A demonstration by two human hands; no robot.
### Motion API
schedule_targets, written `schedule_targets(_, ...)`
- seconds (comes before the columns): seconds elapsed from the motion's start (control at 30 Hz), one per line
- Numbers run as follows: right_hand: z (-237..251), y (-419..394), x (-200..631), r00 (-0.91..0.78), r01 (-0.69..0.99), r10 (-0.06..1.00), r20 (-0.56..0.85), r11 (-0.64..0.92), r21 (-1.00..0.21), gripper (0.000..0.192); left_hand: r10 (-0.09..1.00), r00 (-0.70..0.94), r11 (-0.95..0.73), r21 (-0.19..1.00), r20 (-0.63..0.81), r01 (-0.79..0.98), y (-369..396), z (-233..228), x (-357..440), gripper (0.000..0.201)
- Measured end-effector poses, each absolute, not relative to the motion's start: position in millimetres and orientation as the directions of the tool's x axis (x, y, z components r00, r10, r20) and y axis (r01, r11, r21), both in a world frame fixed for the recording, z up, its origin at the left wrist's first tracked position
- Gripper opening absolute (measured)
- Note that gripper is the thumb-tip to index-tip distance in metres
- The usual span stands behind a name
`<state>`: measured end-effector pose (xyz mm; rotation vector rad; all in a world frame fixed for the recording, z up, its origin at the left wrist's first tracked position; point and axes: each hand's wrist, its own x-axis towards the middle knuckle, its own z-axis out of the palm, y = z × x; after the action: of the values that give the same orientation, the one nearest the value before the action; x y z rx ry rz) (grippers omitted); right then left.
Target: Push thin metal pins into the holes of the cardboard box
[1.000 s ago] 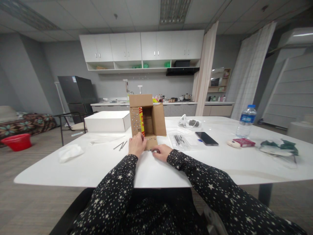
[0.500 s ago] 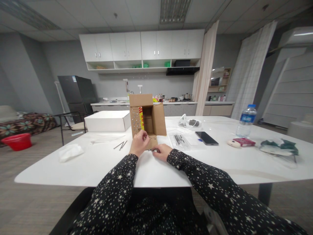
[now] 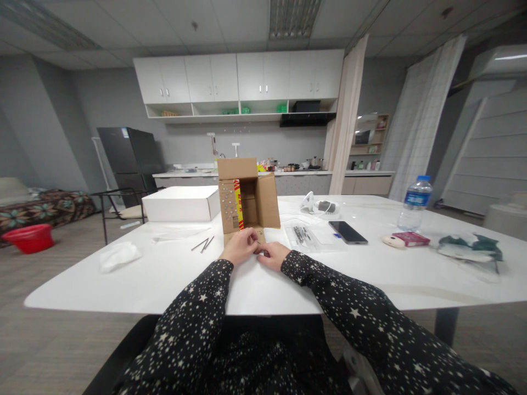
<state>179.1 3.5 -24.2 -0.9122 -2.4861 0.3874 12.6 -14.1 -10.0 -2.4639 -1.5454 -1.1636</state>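
An opened cardboard box (image 3: 268, 198) stands in front of me, its flaps spread. Small shiny dots cover its left flap (image 3: 228, 206), beside a red and yellow strip. My left hand (image 3: 239, 247) is closed in a pinch over the box's front flap; whatever its fingers hold is too small to make out. Right beside it, fingertips meeting the left hand's, my right hand (image 3: 273, 256) rests low at the flap's edge. Its fingers are closed as well, around something small and dark that I cannot identify. Two or so thin metal sticks (image 3: 207, 244) lie left of my left hand.
A white box (image 3: 181, 204) stands at the left, with a crumpled tissue (image 3: 120, 256) nearer me. To the right are a clear plastic bag (image 3: 315, 237), a phone (image 3: 348, 232), a pink box (image 3: 414, 239), a water bottle (image 3: 415, 202) and a green-and-white bundle (image 3: 469, 248).
My left hand has moved right and slightly down, from the left of the front flap to my right hand's fingertips. The right hand and the box have stayed put.
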Motion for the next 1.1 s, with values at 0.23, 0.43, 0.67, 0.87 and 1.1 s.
schedule_targets(0.23, -25.8, 5.2, 178.4, -0.674, 0.537, 0.661, 0.33, 0.745, -0.395, 0.023, 0.795, 0.27, -0.499, 0.333, 0.544, 0.8, -11.3, -11.7, 11.0, 0.008)
schedule_targets(0.43, -26.6, 5.4, 179.0, -0.671, 0.53, 0.658, 0.343, 0.748, -0.399, 0.02, 0.809, 0.276, -0.481, 0.316, 0.519, 0.818, -11.3, -11.7, 10.8, 0.01)
schedule_targets(0.67, -26.9, 4.9, 179.6, -0.669, 0.529, 0.657, 0.348, 0.749, -0.398, 0.02, 0.8, 0.298, -0.494, 0.289, 0.52, 0.82, -12.7, -10.9, 10.4, 0.01)
schedule_targets(0.87, -24.7, 3.0, 179.0, -0.662, 0.548, 0.675, 0.325, 0.733, -0.404, 0.025, 0.805, 0.228, -0.42, 0.255, 0.547, 0.871, -12.8, -8.9, 9.8, 0.014)
schedule_targets(1.1, -28.1, 6.7, 177.9, -0.666, 0.547, 0.669, 0.33, 0.739, -0.394, 0.025, 0.812, 0.025, -0.188, 0.221, 0.583, 0.957, -14.9, -6.1, 7.6, 0.015)
